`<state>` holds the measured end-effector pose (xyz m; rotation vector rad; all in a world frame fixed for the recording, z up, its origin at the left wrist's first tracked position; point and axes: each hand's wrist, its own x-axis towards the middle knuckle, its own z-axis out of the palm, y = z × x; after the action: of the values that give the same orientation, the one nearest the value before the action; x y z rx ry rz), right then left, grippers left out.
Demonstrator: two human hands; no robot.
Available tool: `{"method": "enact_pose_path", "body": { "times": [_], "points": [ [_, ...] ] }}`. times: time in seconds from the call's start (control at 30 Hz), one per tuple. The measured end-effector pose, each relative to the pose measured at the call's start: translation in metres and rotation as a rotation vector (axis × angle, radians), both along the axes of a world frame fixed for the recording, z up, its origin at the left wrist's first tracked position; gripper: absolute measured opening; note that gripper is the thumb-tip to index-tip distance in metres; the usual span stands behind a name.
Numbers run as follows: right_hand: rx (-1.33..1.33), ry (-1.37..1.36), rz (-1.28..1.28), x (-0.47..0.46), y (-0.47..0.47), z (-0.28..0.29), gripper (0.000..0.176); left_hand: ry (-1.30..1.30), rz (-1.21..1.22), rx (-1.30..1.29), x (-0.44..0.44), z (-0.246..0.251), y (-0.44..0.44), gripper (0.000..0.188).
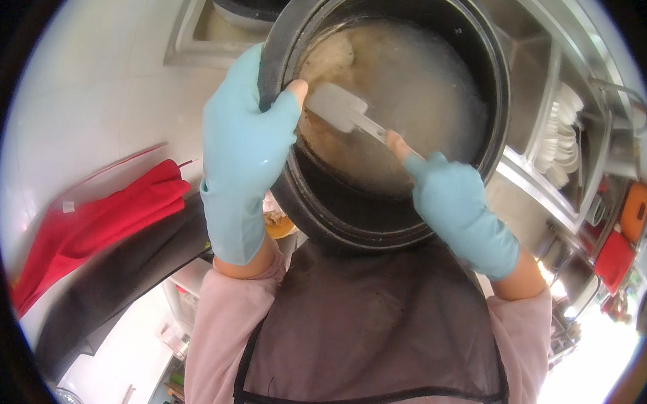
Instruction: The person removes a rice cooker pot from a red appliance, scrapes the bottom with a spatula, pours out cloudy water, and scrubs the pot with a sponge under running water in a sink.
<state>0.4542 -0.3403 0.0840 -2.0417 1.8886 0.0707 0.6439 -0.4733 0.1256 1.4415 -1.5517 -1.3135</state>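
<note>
A large black pot [355, 224] is tilted in front of me, with cloudy greyish-brown liquid [412, 98] inside. My left hand [245, 151], in a light blue rubber glove with a bare thumb tip, grips the pot's left rim. In my right hand [457, 206], gloved the same way with a bare fingertip showing, is the handle of a pale spatula [337, 105]. The spatula's blade lies at the liquid's left side, close to my left thumb. A lighter brownish patch shows at the upper left inside the pot. What supports the pot from below is hidden.
Metal sinks lie beyond the pot, and another dark pot [250, 2] stands at the top left. Stacked white bowls [561, 135] are in a metal basin at right. A red cloth [103, 221] hangs on the left wall beside dark fabric [134, 265]. Orange and red boards [634, 212] stand far right.
</note>
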Motion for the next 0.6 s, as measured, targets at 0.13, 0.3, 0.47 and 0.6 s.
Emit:
{"method": "enact_pose_path", "body": {
  "times": [0.13,0.3,0.47,0.6],
  "points": [
    [-0.067,-0.027,0.003,0.006,-0.014,-0.001,0.061,-0.001,0.005,-0.019,0.002,-0.002,0.001,0.037],
    [0.083,0.036,0.011,-0.019,0.02,0.003,0.06,0.0,0.031,0.01,0.006,-0.005,0.0,0.037],
    [0.194,0.023,0.0,-0.029,0.037,0.01,0.062,0.031,0.018,0.008,-0.001,-0.005,0.001,0.037],
    [0.06,0.056,0.068,-0.001,0.011,0.014,0.058,-0.01,0.022,0.011,-0.003,-0.002,0.001,0.038]
  ]
}}
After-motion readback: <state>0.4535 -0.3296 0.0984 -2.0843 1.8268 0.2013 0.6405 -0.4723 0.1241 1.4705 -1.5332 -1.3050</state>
